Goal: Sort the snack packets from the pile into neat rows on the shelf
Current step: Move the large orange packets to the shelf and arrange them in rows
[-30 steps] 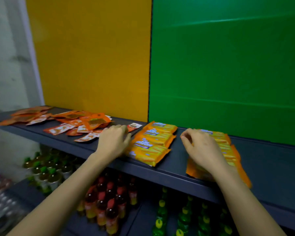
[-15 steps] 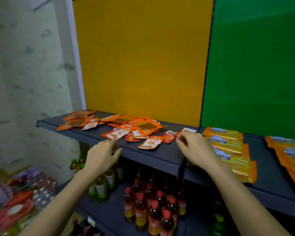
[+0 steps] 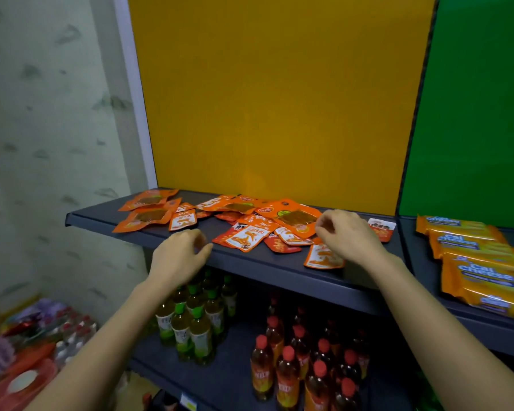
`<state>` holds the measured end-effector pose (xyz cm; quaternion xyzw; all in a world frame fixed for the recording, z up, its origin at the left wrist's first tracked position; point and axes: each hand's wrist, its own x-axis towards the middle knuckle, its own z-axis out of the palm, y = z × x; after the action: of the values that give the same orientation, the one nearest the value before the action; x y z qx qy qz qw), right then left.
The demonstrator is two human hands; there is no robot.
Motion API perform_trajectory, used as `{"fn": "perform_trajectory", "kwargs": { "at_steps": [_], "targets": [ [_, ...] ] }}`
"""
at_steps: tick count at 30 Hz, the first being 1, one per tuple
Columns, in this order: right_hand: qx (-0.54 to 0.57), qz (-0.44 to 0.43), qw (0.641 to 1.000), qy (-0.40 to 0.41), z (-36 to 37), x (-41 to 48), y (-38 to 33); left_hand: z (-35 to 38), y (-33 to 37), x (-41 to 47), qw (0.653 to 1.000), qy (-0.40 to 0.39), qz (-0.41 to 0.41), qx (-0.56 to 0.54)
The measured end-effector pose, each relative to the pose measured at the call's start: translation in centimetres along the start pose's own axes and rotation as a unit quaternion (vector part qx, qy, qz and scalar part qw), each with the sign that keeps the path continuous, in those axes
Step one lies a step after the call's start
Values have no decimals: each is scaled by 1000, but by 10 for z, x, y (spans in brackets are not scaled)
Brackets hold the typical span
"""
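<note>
Packets (image 3: 251, 237), orange, lie in a loose pile on shelf (image 3: 261, 265) w/ yellow back panel. Left hand (image 3: 180, 256) at front edge, fingers half-curled, empty. Right hand (image 3: 346, 235) over pile's right side, fingers narrow, nothing gripped.

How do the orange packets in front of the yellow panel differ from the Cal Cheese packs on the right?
The orange packets lie scattered and overlapping in mixed sizes; the Cal Cheese packs sit in one neat row, alike in size. The orange packets are reddish-orange, the Cal Cheese packs yellow-orange with blue lettering. Both rest flat on the dark shelf.
</note>
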<state>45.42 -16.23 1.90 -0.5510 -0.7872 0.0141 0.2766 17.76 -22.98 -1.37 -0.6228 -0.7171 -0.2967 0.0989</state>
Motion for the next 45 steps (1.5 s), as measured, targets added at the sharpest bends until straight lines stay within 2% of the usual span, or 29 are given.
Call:
{"fn": "perform_trajectory", "kwargs": {
  "at_steps": [6, 11, 15, 18, 23, 26, 29, 34, 39, 45],
  "targets": [
    [-42, 40, 997, -47, 24, 64, 2, 11, -36, 54, 1000, -11, 7, -18],
    [-134, 93, 976, -141, 45, 121, 11, 19, -44, 115, 999, 3, 28, -31],
    [-134, 133, 955, -227, 63, 149, 17, 43, -48, 158, 999, -20, -5, -29],
    [-124, 150, 955, -224, 70, 160, 25, 64, -49, 185, 997, -58, -56, -22],
    [-95, 213, 943, -236, 66, 169, 35, 92, -41, 225, 976, -197, -92, -11],
    [-72, 237, 943, -222, 62, 168, 38, 103, -37, 241, 959, -271, -71, 51],
    [-48, 261, 942, -205, 58, 167, 40, 108, -35, 254, 945, -311, -49, 91],
    [-68, 268, 947, -165, 50, 167, 37, 116, -43, 272, 931, -361, -48, -30],
    [-70, 284, 949, -118, 42, 163, 34, 119, -45, 277, 945, -308, -32, -103],
    [9, 315, 949, 28, 32, 143, 23, 96, -50, 277, 955, -189, -19, -226]
  ]
}}
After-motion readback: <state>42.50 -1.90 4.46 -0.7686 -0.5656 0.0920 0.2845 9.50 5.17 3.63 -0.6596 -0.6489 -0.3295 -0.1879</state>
